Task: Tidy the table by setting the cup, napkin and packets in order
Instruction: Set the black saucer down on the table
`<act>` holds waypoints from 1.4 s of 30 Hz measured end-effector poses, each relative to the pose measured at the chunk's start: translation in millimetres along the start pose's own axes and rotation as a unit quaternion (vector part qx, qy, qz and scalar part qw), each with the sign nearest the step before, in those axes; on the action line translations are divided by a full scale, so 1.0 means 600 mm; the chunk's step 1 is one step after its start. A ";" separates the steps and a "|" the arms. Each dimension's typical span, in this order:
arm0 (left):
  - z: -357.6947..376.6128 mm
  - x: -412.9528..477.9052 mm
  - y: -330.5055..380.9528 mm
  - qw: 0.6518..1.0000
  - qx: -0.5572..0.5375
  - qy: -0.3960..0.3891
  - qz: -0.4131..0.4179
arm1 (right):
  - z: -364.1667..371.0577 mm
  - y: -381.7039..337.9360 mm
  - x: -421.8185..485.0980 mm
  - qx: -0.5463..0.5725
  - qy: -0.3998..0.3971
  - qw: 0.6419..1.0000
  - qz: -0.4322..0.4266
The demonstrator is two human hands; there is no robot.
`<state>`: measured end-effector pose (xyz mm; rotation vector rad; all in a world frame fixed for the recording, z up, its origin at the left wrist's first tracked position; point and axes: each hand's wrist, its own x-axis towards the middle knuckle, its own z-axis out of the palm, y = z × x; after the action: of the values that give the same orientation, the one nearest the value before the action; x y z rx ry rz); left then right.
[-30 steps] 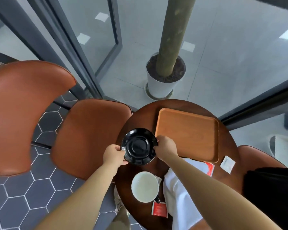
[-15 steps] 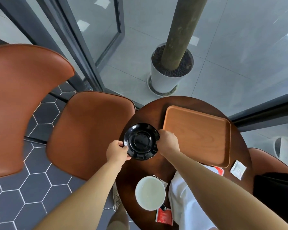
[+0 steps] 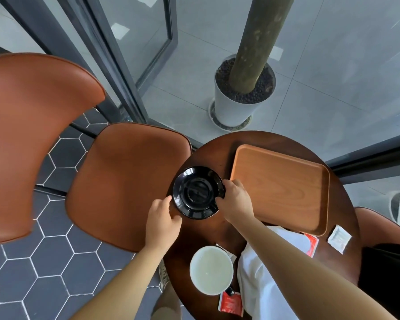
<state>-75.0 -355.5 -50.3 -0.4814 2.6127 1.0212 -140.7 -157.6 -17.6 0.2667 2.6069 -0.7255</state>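
You're holding the saucer [image 3: 198, 192] at its rim with both hands, left hand [image 3: 163, 221] and right hand [image 3: 234, 203] on opposite edges, just beside the tray [image 3: 280, 188]. Be keeping it level. The cup [image 3: 211, 270] is sitting nearer you, beside the napkin [image 3: 261, 287] and a red packet [image 3: 231, 307].

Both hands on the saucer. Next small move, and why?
Probably set the saucer down left of the tray and release: left hand and right hand both grip its rim, while the cup stands apart, off any saucer.
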 end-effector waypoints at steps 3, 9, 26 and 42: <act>0.016 -0.042 -0.026 0.984 0.117 0.051 0.126 | 0.006 -0.005 -0.022 -0.061 0.010 0.995 -0.081; 0.063 -0.089 -0.092 0.944 0.231 0.016 0.237 | 0.033 -0.013 -0.030 -0.206 -0.076 0.962 -0.164; 0.101 -0.074 -0.119 0.916 0.291 0.037 0.273 | 0.060 -0.024 -0.011 -0.196 -0.014 0.971 -0.136; 0.107 -0.070 -0.124 0.913 0.300 0.045 0.271 | 0.069 -0.020 -0.007 -0.177 0.004 0.975 -0.132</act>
<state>2.9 -354.1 -123.1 0.3712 3.0136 0.2551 -126.3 -190.1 -42.3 -0.1858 2.7473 -0.3275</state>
